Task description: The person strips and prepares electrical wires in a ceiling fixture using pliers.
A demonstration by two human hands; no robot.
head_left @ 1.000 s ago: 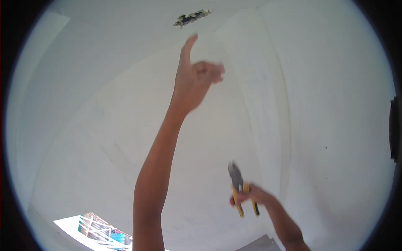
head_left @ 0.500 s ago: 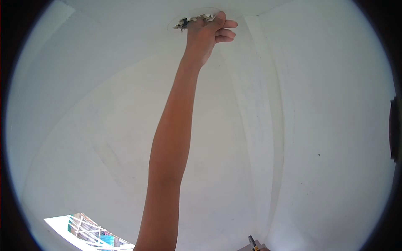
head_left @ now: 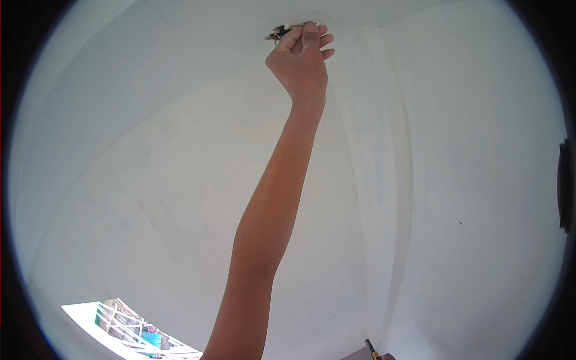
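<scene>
My left hand [head_left: 302,57] is raised to a round hole [head_left: 282,31] with a ragged, broken edge in the white ceiling. Its thumb and forefinger pinch at the right part of the broken rim, and the other fingers curl behind. A dark gap and crumbly bits show at the hole's left side. A thin line is drawn around the opening. Low in the view, only part of my right hand [head_left: 387,357] shows, closed around a slim black-and-yellow tool [head_left: 373,350] that points up. The tool's exact kind is hard to make out.
Smooth white wall [head_left: 180,210] fills most of the view, with a pale vertical band [head_left: 381,180] right of my arm. At the lower left a bright window opening [head_left: 129,330] shows bars or poles outside. A dark object [head_left: 564,186] sits at the right edge.
My left hand has turned at the wrist and shifted slightly; its forefinger has come out of the hole's middle, and thumb and forefinger now pinch at the rim. The view has shifted a little.
</scene>
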